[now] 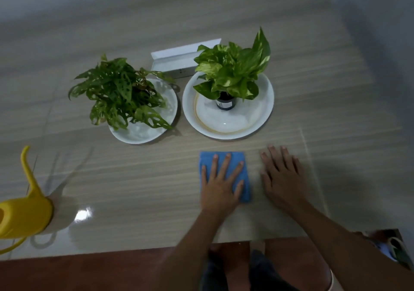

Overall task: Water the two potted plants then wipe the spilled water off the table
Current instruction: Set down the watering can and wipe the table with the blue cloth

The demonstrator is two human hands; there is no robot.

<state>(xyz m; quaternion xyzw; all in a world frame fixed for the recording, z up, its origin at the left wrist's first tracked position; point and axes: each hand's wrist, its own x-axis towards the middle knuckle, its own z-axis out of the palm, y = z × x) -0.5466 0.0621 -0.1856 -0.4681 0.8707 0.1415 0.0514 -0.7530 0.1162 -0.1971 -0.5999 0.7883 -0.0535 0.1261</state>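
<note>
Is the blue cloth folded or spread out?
Folded: the blue cloth lies as a compact rectangle, flat on the table under the left hand.

A glossy wood-grain table [313, 93] carries two white plates [143, 134] [264, 102], a blue cloth [233, 156], a yellow watering can [24, 216] and a white box [177, 60]

The cloth [224, 164] is plain blue; the watering can [22, 214] is bright yellow; the left plant [118, 93] has dark green leaves pierced with holes; the right plant [233, 69] is lime green marbled with pale yellow; both plates [264, 109] are white; the table [134, 178] shows beige streaked grain.
</note>
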